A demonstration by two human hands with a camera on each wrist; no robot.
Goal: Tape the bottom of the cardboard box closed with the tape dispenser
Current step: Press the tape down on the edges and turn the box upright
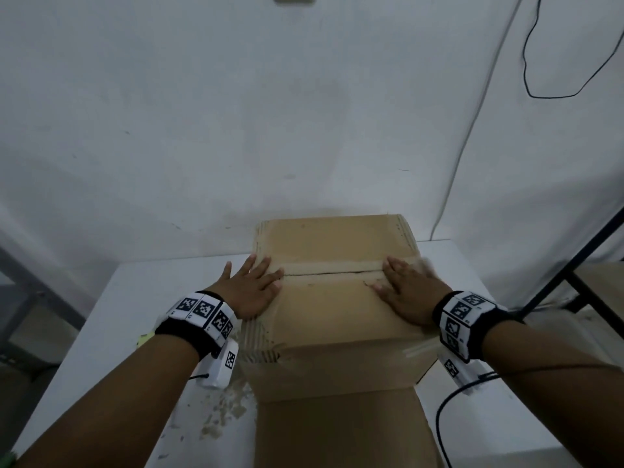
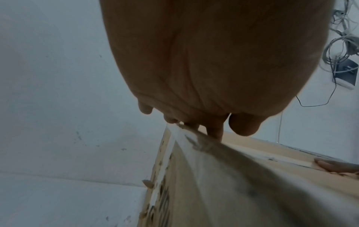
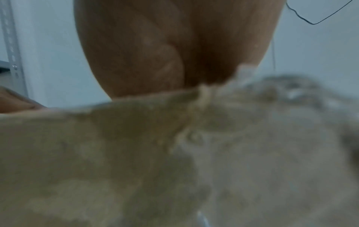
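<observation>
A metal shelf frame [image 1: 40, 295] is seen at far left, beside the white surface [image 1: 128, 319]. The left hand [image 1: 250, 287] is laid flat, fingers straight & spread, on the left end of the cardboard box [image 1: 334, 329] top, w/ nothing gripped. The box stands on the surface, flaps folded shut, centre seam [image 1: 332, 273] untaped. The right hand [image 1: 407, 292] is pressed flat on the seam's right end, fingers extended. A black cable [image 1: 540, 62] hangs on the wall at right.

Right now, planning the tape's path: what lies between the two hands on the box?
Bare cardboard: the flaps' seam between left hand and right hand, head view.
</observation>
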